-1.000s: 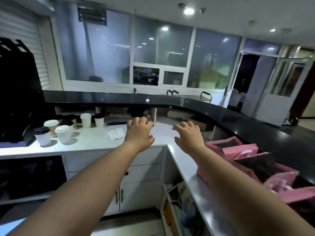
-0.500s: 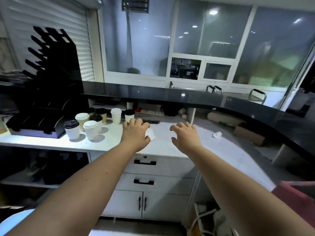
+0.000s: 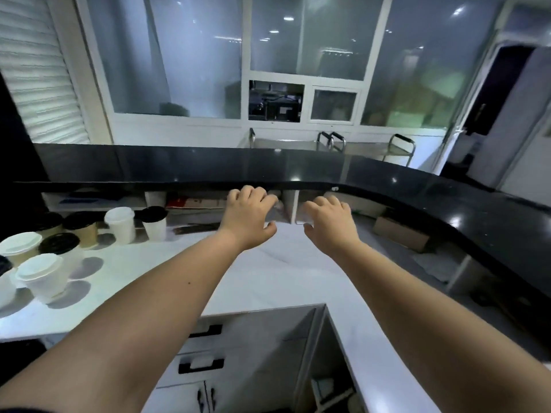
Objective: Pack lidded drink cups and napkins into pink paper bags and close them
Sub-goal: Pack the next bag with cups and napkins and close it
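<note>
Several lidded paper cups stand at the left of the white counter (image 3: 268, 281): a white-lidded white cup (image 3: 40, 278) nearest me, a black-lidded cup (image 3: 61, 248) behind it, and a white cup (image 3: 120, 223) beside a black-lidded white cup (image 3: 155, 222) further back. My left hand (image 3: 247, 219) and my right hand (image 3: 328, 225) hover over the counter's far middle, fingers spread and curled down, holding nothing. No pink bag or napkin is in view.
A black raised bar top (image 3: 387, 177) curves along the back and right. Shelves under it hold papers and a cardboard box (image 3: 401, 234). White drawers with black handles (image 3: 201, 365) sit below the counter.
The view has swung right and closer to the counter. Both hands have reached further forward toward the shelf under the bar top. The white napkin seen earlier is out of sight.
</note>
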Tool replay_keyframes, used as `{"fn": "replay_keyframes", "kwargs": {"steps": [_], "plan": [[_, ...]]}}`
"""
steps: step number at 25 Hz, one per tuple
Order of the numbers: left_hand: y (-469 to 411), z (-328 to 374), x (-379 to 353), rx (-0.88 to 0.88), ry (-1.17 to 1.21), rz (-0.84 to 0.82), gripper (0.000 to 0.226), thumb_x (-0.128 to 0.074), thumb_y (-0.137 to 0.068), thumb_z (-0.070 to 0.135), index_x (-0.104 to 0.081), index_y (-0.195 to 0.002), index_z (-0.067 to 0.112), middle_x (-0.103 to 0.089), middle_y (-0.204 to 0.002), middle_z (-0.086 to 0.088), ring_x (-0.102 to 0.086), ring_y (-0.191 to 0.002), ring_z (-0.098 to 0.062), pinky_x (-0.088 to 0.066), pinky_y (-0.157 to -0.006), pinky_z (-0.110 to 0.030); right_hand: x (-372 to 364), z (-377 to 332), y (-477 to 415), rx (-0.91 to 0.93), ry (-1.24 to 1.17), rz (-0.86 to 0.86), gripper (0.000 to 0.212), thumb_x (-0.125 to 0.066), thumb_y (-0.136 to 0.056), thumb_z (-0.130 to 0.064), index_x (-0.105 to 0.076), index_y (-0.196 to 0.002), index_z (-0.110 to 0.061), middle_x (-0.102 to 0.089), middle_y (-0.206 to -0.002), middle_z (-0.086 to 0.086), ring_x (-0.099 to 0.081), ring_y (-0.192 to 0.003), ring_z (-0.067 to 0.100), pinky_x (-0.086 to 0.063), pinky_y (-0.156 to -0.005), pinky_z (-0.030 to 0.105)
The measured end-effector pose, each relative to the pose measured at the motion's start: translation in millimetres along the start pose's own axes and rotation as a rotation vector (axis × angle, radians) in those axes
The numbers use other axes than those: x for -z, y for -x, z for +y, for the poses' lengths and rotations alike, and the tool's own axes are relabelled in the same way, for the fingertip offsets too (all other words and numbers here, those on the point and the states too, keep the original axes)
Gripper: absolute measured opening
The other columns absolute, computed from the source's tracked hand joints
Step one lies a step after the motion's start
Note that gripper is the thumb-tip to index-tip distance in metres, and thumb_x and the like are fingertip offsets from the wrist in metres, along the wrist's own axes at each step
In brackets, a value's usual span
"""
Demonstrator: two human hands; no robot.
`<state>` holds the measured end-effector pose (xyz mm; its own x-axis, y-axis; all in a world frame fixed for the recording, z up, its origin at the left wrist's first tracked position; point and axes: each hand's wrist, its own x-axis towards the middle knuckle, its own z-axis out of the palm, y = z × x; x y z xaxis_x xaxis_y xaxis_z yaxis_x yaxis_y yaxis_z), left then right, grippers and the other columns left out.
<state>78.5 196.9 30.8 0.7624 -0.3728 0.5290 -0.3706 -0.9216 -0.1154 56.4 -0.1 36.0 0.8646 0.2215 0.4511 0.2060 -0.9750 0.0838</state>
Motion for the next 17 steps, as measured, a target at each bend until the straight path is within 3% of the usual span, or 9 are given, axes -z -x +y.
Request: {"fn": "replay_keyframes", "kwargs": {"steps": [8, 13, 17], "plan": [[-65.5, 154.7, -29.6, -0.492, 0.421, 0.022, 0.051, -0.059, -0.078, 0.046, -0.055, -0.124, 0.024, -0.054, -0.117, 0.001, -0.046, -0.111, -0.024, -0.03, -0.093, -0.039, 38.1, 105.0, 102.1, -0.48, 0.167, 0.067, 0.034, -0.061, -0.085, -0.028, -0.059, -0.119, -0.025, -0.059, -0.109, -0.002, -0.047, -0.104, 0.025, -0.037, -0.084, 0.037], [-25.1, 238.2, -33.4, -0.725, 0.646, 0.052, 0.047, -0.062, -0.076, 0.045, -0.059, -0.118, 0.024, -0.057, -0.112, 0.001, -0.05, -0.107, -0.025, -0.036, -0.089, -0.041, 63.5, 103.9, 203.6, -0.711, 0.292, -0.05, 0.033, -0.061, -0.086, -0.03, -0.059, -0.117, -0.022, -0.061, -0.109, -0.002, -0.05, -0.102, 0.024, -0.04, -0.083, 0.037], [20.5, 287.9, -24.7, -0.852, 0.751, -0.024, 0.048, -0.061, -0.078, 0.045, -0.056, -0.122, 0.026, -0.055, -0.115, 0.004, -0.047, -0.11, -0.022, -0.033, -0.092, -0.039, 74.8, 83.1, 287.5, -0.871, 0.343, -0.08, 0.026, -0.064, -0.084, -0.024, -0.063, -0.109, -0.019, -0.063, -0.102, 0.0, -0.053, -0.098, 0.028, -0.04, -0.078, 0.037]]}}
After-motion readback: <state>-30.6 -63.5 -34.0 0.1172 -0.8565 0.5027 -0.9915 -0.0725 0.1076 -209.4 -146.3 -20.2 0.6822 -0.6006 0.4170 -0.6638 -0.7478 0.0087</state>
